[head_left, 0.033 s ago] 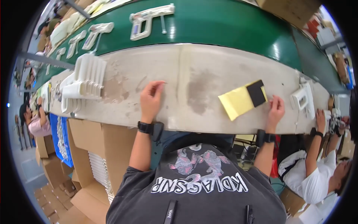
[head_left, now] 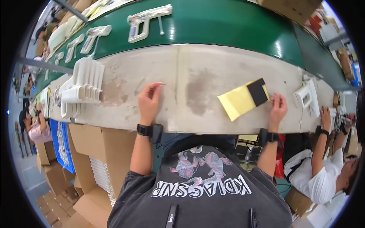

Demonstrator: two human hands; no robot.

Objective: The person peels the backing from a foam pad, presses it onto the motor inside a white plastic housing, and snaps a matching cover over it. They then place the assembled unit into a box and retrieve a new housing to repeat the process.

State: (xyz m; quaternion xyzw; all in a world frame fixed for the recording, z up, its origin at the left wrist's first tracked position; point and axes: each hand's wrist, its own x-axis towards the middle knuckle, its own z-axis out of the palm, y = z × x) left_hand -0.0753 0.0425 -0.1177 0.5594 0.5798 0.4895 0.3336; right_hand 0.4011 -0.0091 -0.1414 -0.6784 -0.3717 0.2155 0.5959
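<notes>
Above the worktable (head_left: 152,119), my left hand (head_left: 149,103) has its fingers curled, with thumb and forefinger pinched together. A tiny thin tip seems to stick out of that pinch, too small to name. My right hand (head_left: 278,111) is beside a yellow sheet or packet (head_left: 236,103), its fingers bent and drawn together; anything in them is hidden. A black rectangular piece (head_left: 258,92) lies across the yellow one's right end, close to my right fingertips. Dark bands with small boxes circle both my wrists.
White plastic frames (head_left: 81,85) stand nested at the left. Several white gun-shaped housings (head_left: 146,21) lie on the green belt (head_left: 220,28) beyond. A white housing (head_left: 304,97) sits at right, near a co-worker's hand (head_left: 325,116). Below left are an open carton (head_left: 87,138) and blue bin (head_left: 62,148).
The whole scene sits slightly further left in the view. Both my hands keep nearly the same pose and place relative to the table and the yellow piece.
</notes>
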